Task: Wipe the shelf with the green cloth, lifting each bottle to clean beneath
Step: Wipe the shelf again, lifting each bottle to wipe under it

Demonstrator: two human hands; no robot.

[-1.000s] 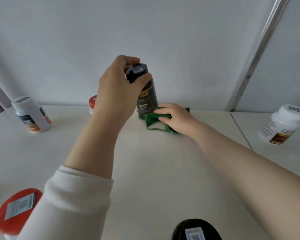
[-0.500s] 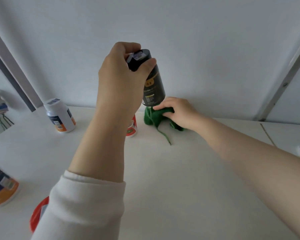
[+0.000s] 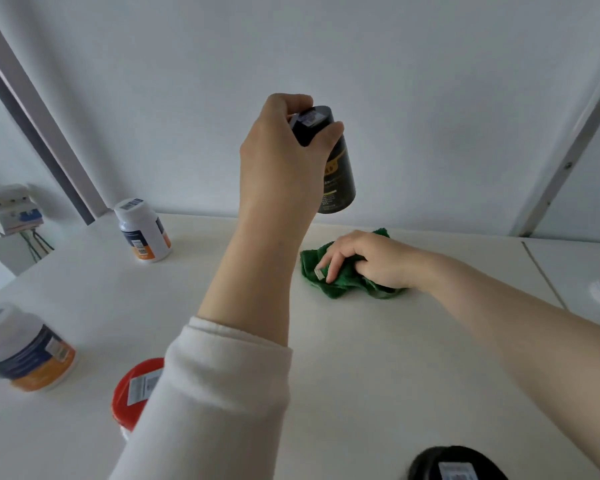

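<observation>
Above the white shelf [image 3: 361,358], near the back wall, the left hand [image 3: 281,157] grips the black bottle [image 3: 338,181] by its cap, clear of the surface. Below it, the right hand [image 3: 371,261] clutches the bunched green cloth [image 3: 336,285] in curled fingers, against the shelf.

Green cloth [image 3: 340,280], black bottle [image 3: 336,174], red lid [image 3: 137,393], cream shelf [image 3: 361,375]

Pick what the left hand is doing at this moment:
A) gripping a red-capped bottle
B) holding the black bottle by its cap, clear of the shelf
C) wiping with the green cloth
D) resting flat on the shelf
B: the left hand grips the black bottle by its cap above the shelf; the right hand holds the green cloth.
</observation>
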